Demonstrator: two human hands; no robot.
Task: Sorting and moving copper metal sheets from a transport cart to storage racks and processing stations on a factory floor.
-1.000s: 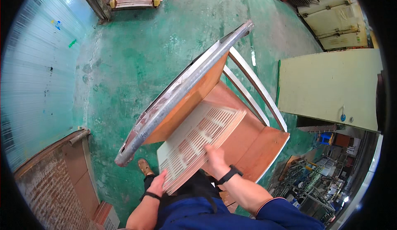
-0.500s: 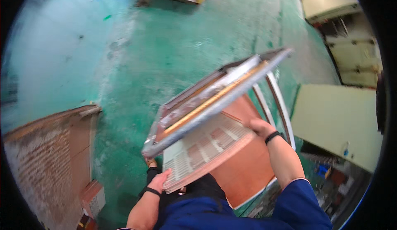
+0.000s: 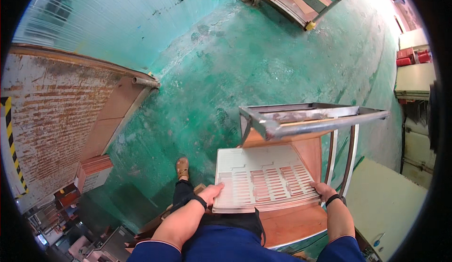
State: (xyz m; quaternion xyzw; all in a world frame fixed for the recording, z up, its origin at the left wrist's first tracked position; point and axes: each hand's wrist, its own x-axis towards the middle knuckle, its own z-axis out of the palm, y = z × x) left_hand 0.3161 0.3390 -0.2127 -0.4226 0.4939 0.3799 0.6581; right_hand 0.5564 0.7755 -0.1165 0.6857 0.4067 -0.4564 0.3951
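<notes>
Both hands on the slotted white panel (image 3: 263, 179), held roughly flat at 6 o'clock, just in front of the body. Left hand (image 3: 212, 192) at the panel's near-left corner, fingers curled shut over the edge. Right hand (image 3: 324, 190) at the near-right edge, fingers wrapped down around it; tips hidden. Panel sits over an orange-brown board (image 3: 294, 222), with a metal frame (image 3: 306, 118) just beyond it at 12 o'clock. Green floor (image 3: 245, 59) all round; brick-faced slab (image 3: 42, 120) at 9 o'clock.
</notes>
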